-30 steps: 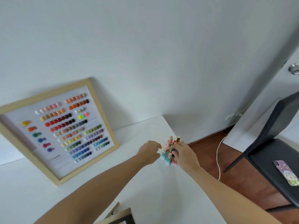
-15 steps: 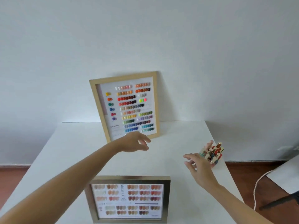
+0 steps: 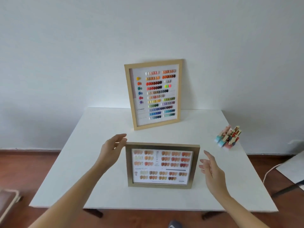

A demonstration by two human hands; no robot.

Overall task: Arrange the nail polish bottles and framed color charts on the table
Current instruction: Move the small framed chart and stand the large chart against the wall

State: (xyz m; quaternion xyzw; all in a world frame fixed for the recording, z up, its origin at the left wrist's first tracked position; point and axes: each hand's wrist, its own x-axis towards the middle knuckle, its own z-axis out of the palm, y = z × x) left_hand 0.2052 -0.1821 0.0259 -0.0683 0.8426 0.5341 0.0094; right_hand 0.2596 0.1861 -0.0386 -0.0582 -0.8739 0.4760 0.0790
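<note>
A dark-gold framed color chart (image 3: pixel 162 166) with rows of nude and orange swatches lies flat on the white table (image 3: pixel 92 139), near its front. My left hand (image 3: pixel 111 149) is open at the frame's upper left corner, fingertips almost touching it. My right hand (image 3: pixel 209 168) is open just right of the frame, apart from it. A taller light-wood framed color chart (image 3: pixel 153 94) with many coloured swatches leans upright against the wall at the back. A tight cluster of nail polish bottles (image 3: pixel 227 137) with gold caps stands near the table's right edge.
The table's right edge runs close to the bottles. A white cable (image 3: pixel 271 171) trails on the wooden floor at the right, beside a white board (image 3: pixel 294 167). Part of a brown seat (image 3: pixel 6 201) shows at the lower left.
My hands left the nail polish bottles and came back toward me. They now flank the dark-gold frame at the front. The view swung left and back, showing the whole table.
</note>
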